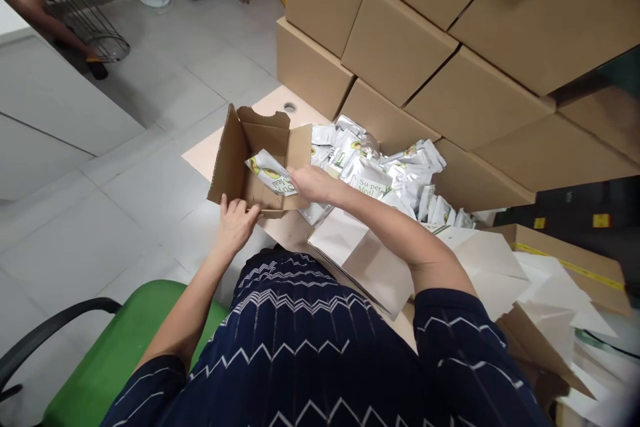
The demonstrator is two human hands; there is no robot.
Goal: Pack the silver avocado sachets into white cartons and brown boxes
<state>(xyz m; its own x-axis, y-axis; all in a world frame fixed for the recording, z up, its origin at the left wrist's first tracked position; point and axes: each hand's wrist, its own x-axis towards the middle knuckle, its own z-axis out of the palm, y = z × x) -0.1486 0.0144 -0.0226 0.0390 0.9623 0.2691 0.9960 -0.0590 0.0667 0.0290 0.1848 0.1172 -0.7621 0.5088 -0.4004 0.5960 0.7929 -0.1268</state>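
Note:
A small open cardboard box (235, 160) stands at the near left corner of the table, its flaps up. My left hand (235, 221) grips the box's near wall, fingers curled over the edge. My right hand (310, 183) is closed on a white sachet (270, 173) with an avocado picture, held over the box's opening. To the right lies a heap of several similar silver-white sachets (380, 170) printed "Super Meal".
Stacked brown cartons (400, 47) wall off the table's far side. White flat-folded boxes (360, 257) and more cardboard (565, 267) lie at the right. A green chair (115, 353) sits below left. Another person's arm and a wire basket (95, 33) are on the floor far left.

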